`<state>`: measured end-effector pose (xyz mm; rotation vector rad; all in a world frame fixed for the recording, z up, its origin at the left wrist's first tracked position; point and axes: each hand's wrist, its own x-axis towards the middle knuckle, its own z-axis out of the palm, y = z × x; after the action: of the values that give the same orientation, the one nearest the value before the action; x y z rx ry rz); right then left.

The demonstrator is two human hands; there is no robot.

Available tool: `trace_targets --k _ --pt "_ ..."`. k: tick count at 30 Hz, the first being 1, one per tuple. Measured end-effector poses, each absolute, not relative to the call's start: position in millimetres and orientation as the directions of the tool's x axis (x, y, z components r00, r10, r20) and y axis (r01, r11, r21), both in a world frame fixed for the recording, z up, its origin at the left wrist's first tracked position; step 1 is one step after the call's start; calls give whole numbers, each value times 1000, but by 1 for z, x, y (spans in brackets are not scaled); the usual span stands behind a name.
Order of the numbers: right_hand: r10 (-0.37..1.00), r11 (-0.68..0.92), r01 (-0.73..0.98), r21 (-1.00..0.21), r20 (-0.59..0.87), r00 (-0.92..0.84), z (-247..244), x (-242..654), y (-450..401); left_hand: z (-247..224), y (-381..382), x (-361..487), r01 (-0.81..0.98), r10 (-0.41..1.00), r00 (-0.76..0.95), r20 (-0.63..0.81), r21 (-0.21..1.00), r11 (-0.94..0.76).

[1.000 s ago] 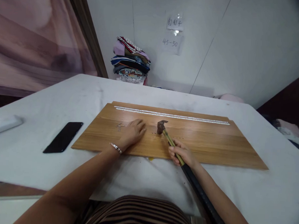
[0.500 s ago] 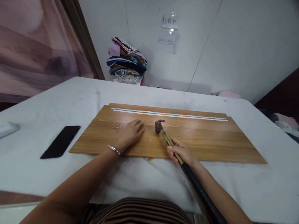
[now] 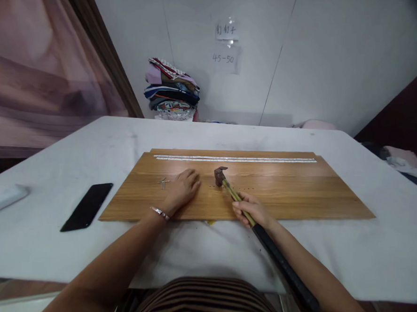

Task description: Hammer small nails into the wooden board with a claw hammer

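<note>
A wooden board (image 3: 298, 189) lies flat on the white table, with two white measuring strips (image 3: 236, 158) along its far edge. My left hand (image 3: 184, 186) rests on the board, palm down, fingers spread a little and holding nothing. Several nails (image 3: 163, 183) lie loose just left of it. My right hand (image 3: 249, 210) is wrapped round the handle of a claw hammer (image 3: 231, 190). The hammer's rusty head is over the middle of the board, at a row of small dark marks (image 3: 245, 188). Whether the head touches the wood, I cannot tell.
Left of the board lies a black phone (image 3: 87, 207) on the table (image 3: 188, 253). A white rolled object (image 3: 3, 200) is at the far left. Folded clothes (image 3: 173, 90) are stacked beyond the table's back edge, and paper signs (image 3: 224, 58) hang on the wall.
The view has tilted slightly, so the table and board appear rotated a little. Both hands and the hammer have kept nearly the same places over the board.
</note>
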<state>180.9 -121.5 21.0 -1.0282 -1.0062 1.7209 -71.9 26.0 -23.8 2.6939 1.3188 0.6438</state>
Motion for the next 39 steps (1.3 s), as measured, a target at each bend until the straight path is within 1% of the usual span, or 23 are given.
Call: trace_targets --k 3,10,19,23,27,33,39 --pt "934 -289 -265 -920 -210 -290 20 181 -121 -24 26 -72 739 769 546 332 243 -629" --pt "945 -281 -276 -919 -215 -246 25 182 -123 -27 27 -72 740 772 537 341 249 -625" --pt "935 -294 -254 -921 -222 -277 19 184 -121 -24 25 -73 731 765 548 339 250 -635" --pt "940 -288 -273 -918 -217 -263 24 186 -122 -24 24 -73 740 768 546 336 237 -630" --pt "931 -302 -265 -916 -224 -287 28 187 -122 -23 23 -74 744 772 543 329 238 -624" --pt "920 -314 -252 -915 -227 -319 19 185 -121 -22 22 -73 740 772 544 328 247 -626" --pt "925 -316 -284 -905 -228 -303 21 189 -122 -21 21 -73 738 771 545 330 247 -627"
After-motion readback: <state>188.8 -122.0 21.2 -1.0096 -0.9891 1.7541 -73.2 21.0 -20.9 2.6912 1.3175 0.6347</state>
